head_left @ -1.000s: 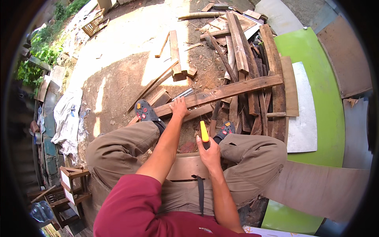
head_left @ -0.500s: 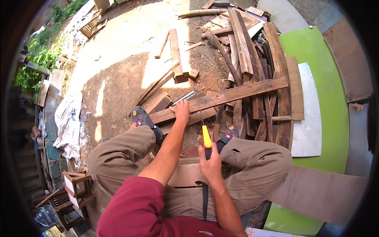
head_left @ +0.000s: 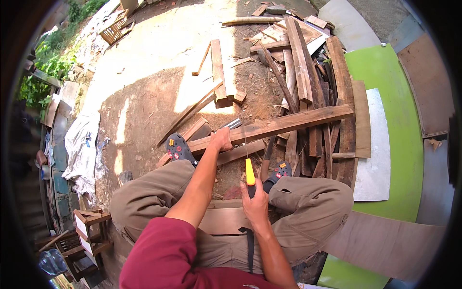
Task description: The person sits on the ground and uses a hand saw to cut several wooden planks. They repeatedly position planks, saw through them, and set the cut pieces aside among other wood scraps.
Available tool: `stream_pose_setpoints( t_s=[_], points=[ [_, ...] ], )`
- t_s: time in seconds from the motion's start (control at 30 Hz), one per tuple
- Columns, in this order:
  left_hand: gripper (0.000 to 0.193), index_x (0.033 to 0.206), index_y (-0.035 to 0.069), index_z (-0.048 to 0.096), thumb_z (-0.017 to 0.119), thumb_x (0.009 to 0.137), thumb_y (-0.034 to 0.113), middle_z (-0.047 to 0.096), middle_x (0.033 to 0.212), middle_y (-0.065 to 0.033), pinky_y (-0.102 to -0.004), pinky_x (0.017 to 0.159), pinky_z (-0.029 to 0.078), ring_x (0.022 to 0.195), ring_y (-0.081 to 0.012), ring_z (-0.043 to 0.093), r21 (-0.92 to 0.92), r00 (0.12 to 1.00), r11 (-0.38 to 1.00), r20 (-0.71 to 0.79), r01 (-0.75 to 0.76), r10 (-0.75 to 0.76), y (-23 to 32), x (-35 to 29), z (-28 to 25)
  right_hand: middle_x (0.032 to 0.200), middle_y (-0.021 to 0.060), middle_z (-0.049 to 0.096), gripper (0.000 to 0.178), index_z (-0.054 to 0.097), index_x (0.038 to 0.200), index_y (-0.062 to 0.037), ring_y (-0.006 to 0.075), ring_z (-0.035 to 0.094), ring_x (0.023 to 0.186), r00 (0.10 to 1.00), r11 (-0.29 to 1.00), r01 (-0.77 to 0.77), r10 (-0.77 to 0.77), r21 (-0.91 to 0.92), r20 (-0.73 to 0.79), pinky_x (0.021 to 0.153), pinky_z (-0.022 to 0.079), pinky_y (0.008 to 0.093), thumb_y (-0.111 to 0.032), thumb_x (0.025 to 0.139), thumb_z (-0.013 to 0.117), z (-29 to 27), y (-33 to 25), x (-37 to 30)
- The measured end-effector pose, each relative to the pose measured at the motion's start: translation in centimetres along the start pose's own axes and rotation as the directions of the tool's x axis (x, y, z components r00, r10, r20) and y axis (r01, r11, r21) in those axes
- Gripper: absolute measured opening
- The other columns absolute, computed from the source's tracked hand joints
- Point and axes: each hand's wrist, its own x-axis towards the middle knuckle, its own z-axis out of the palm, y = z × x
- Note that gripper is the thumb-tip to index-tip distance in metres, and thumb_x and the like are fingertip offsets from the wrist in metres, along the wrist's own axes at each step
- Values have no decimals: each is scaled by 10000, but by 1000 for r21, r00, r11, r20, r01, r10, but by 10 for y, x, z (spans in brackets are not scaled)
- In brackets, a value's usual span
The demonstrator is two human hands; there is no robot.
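Observation:
A long brown wooden beam (head_left: 298, 120) lies slantwise in front of me, its right part resting over a wood pile. My left hand (head_left: 221, 139) grips it near its left end, fingers curled over the top edge. My right hand (head_left: 255, 202) is closed around the black and yellow handle of a narrow-bladed hand saw (head_left: 250, 172). The thin blade points away from me and meets the beam just right of my left hand. A shiny metal tube (head_left: 234, 124) shows behind the beam, partly hidden by my left hand.
Stacked planks (head_left: 344, 86) lie at the right, beside a green panel (head_left: 409, 144). Loose timber pieces (head_left: 217, 67) lie on the ground ahead. At left are a white cloth (head_left: 81, 149) and a small wooden frame (head_left: 91, 231). My clog-covered feet (head_left: 179, 147) flank the work.
The view has shifted slightly, so the whole scene sits a little lower. My left hand now covers more of the metal tube. Both hands keep their hold.

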Motion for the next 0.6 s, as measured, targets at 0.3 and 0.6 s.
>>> stream_pose_setpoints(
  t_s=[0.3, 0.6],
  points=[
    [661, 1216, 20, 548, 804, 652, 249, 617, 1309, -199, -598, 1042, 423, 1284, -360, 564, -18, 999, 999, 13, -44, 44, -14, -6, 4, 774, 219, 643, 300, 590, 989, -9, 412, 656, 712, 1000, 994, -15, 17, -107, 22, 648, 500, 447, -282, 974, 715, -6, 6, -2],
    [606, 1239, 44, 544, 729, 677, 177, 616, 1302, -167, -578, 1054, 409, 1285, -335, 559, -52, 998, 997, 19, -58, 59, -8, 4, 6, 666, 190, 576, 284, 565, 918, -4, 387, 569, 582, 1000, 986, 18, -19, -166, -5, 582, 465, 437, -237, 973, 718, 12, 10, 11]
  ],
)
